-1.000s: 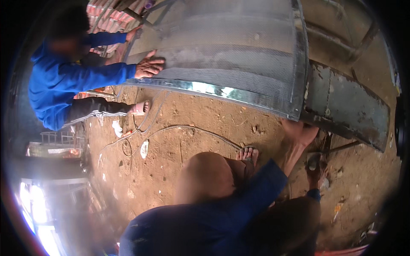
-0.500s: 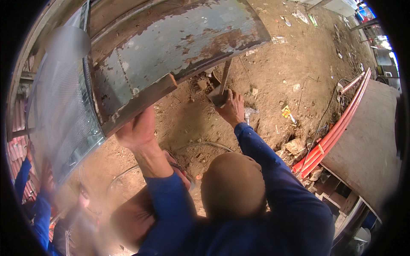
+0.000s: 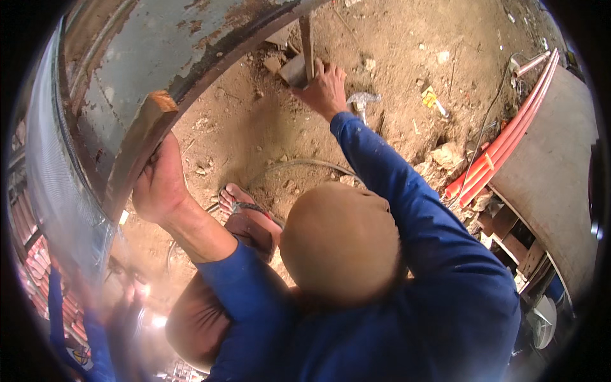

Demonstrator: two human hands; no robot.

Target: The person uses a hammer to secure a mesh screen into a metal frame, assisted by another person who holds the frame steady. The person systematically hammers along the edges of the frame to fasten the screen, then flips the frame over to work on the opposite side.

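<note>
My left hand (image 3: 160,181) is closed around the underside of a wooden batten (image 3: 143,130). This batten lies along the near edge of a grey metal panel (image 3: 153,51) with peeling paint and rust. Lower down, a thin upright bar (image 3: 307,44) reaches the ground beside a flat grey block (image 3: 294,71). My right hand (image 3: 326,89) grips that block at the bar's foot, thumb along its near side; part of the block is hidden by the fingers. Just right of the hand lies a hammer (image 3: 363,102) with a silver head.
A clear ribbed sheet (image 3: 70,172) stands at the left, with blurred blue sleeves (image 3: 95,337) below it. Red pipes (image 3: 503,153) lie beside a large grey board (image 3: 560,165) at the right. A cable (image 3: 312,162) crosses the dirt near my sandalled foot (image 3: 240,200).
My view has shifted, so the panel and both hands now appear further left and higher. My foot shows more fully. Both hands keep their holds.
</note>
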